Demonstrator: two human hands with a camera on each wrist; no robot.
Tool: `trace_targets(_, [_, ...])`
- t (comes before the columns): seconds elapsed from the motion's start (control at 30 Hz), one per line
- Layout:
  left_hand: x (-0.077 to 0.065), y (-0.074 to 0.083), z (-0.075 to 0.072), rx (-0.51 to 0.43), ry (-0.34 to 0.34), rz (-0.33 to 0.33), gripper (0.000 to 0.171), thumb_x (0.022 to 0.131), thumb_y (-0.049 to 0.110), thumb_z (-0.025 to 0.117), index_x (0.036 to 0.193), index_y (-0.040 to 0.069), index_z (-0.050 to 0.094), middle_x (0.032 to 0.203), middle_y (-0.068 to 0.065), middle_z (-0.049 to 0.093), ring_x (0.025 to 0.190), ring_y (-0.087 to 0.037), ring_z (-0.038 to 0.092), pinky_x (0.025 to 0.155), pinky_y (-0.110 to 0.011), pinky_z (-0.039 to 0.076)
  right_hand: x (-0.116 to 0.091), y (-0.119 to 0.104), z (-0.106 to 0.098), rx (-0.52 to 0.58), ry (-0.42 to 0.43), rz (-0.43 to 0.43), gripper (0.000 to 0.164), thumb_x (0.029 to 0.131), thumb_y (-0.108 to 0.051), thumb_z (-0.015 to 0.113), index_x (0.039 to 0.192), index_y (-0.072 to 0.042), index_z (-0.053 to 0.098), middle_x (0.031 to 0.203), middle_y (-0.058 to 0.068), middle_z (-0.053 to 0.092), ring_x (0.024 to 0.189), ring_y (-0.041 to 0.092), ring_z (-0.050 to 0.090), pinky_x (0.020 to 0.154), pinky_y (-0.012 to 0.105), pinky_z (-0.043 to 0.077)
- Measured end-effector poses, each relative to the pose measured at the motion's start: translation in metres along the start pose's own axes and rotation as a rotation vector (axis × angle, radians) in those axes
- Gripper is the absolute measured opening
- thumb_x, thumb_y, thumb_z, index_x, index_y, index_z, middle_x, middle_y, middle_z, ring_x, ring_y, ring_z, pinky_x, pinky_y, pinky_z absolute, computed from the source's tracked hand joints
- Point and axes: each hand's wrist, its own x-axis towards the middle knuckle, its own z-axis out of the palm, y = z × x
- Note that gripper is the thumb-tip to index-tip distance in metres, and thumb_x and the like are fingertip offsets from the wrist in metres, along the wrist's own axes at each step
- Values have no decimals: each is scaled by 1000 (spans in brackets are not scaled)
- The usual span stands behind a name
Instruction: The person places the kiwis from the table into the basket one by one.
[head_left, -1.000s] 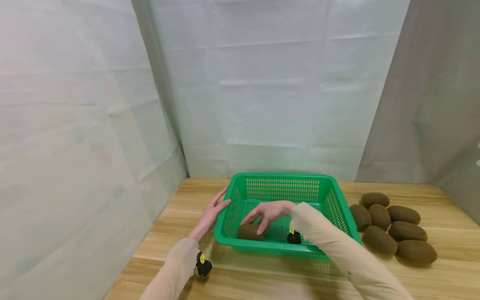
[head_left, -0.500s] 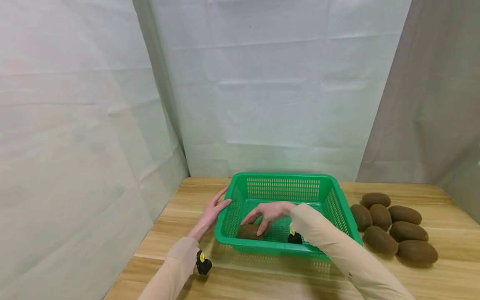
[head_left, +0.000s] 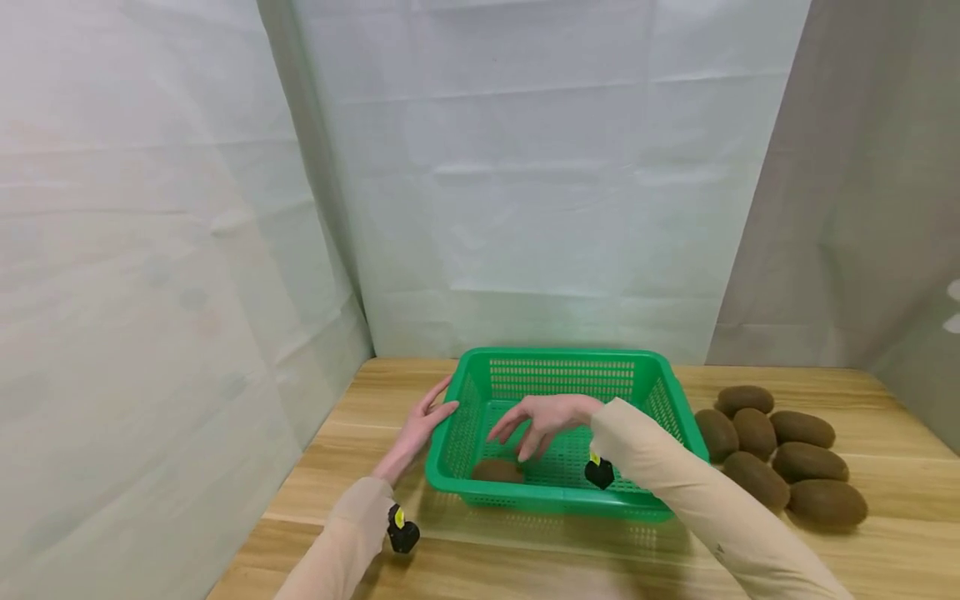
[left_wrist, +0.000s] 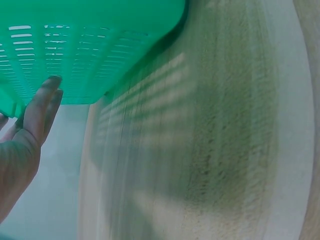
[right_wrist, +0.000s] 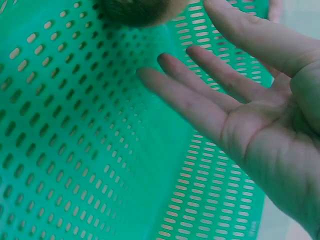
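A green plastic basket with slotted walls stands on the table. My left hand rests against its left side, thumb at the rim and fairly straight fingers along the outer wall, as the left wrist view shows. Inside the basket, near the front left corner, lies a brown kiwifruit. My right hand is over the basket floor just beyond and right of this kiwifruit, fingers spread and nothing in them. The right wrist view has the kiwifruit at its top edge, apart from the extended fingers.
Several more kiwifruits lie in a cluster on the wooden table, right of the basket. White sheeting hangs behind the table and along its left. My right forearm crosses the basket's front right rim.
My right hand has let go of the kiwifruit in the basket and moved slightly up and right, its fingers loosened. The left hand stays at the basket's side.
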Motion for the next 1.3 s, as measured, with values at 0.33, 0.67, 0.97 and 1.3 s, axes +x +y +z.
trace_targets(0.33, [-1, 3, -2, 14, -10, -25, 58, 92, 21, 55, 143, 19, 28, 114, -26, 54, 87, -33, 60, 69, -42, 51, -40, -19, -11, -42, 102, -69, 46, 81, -3, 67, 125, -15, 55, 119, 7, 53, 96, 23, 58, 74, 47, 49])
trace_targets(0.67, [-2, 3, -5, 3, -6, -35, 57, 92, 19, 54, 143, 18, 28, 114, -27, 54, 86, -33, 60, 68, -41, 51, -85, -28, -28, -16, 205, -83, 49, 81, -5, 68, 128, -11, 52, 125, 11, 49, 105, 28, 53, 75, 44, 49])
trace_targets(0.97, [-6, 7, -5, -41, -13, -50, 56, 94, 16, 52, 144, 18, 26, 117, -28, 51, 88, -34, 59, 69, -41, 51, -132, -17, -42, 10, 311, -106, 52, 83, -5, 66, 131, -5, 47, 128, 17, 46, 107, 30, 52, 76, 45, 49])
trace_targets(1.3, [-14, 23, 2, -31, -50, -62, 58, 94, 13, 50, 145, 12, 21, 118, -30, 49, 88, -33, 60, 69, -38, 51, -207, 7, -52, -114, 521, -168, 49, 89, -6, 58, 134, 1, 40, 125, 26, 44, 107, 34, 51, 79, 45, 47])
